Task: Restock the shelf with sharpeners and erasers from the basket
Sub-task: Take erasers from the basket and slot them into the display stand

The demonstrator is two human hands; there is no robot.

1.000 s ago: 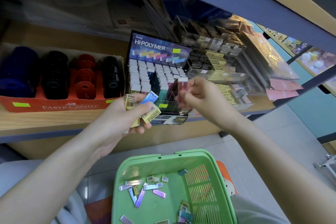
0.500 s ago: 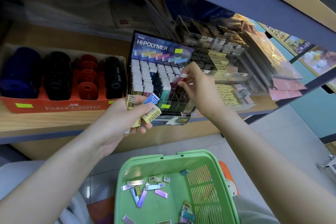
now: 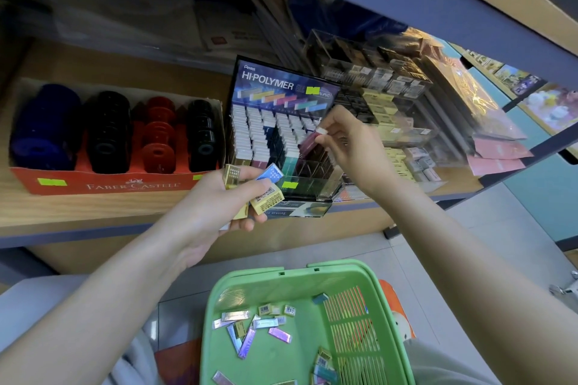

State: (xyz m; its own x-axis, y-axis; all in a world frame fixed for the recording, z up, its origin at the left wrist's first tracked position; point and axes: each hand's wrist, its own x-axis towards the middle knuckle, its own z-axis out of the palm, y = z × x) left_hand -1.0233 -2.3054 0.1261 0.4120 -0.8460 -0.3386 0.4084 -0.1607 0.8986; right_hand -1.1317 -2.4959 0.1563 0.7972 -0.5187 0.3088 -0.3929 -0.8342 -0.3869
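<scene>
Erasers [image 3: 250,187] sat fanned in the left hand [image 3: 215,206], gold, blue and yellow ones clamped between thumb and curled fingers just in front of the display [image 3: 283,134], presumably kept close so the other hand could draw from them without reaching down. The right hand [image 3: 353,147] hung over the display's right side, its fingertips [image 3: 325,131] pinched narrow on the white end of a maroon eraser [image 3: 308,141]. That eraser tilted downward into the grid of slots, its lower end at or just inside a cell; whether it had seated was hard to tell at this angle. The tilt made sense as a way to steer the piece past its neighbours into a narrow cell. Left of the display stood the red sharpener box [image 3: 103,184], its rows looking full. Below and in front of the display, the green basket [image 3: 250,278] rested on the person's lap, with loose erasers [image 3: 253,328] scattered flat on its floor. Judging by that spread, a good share of the restocking remained. The display's front cells looked emptiest, so they seemed the likely home for the held ones.
</scene>
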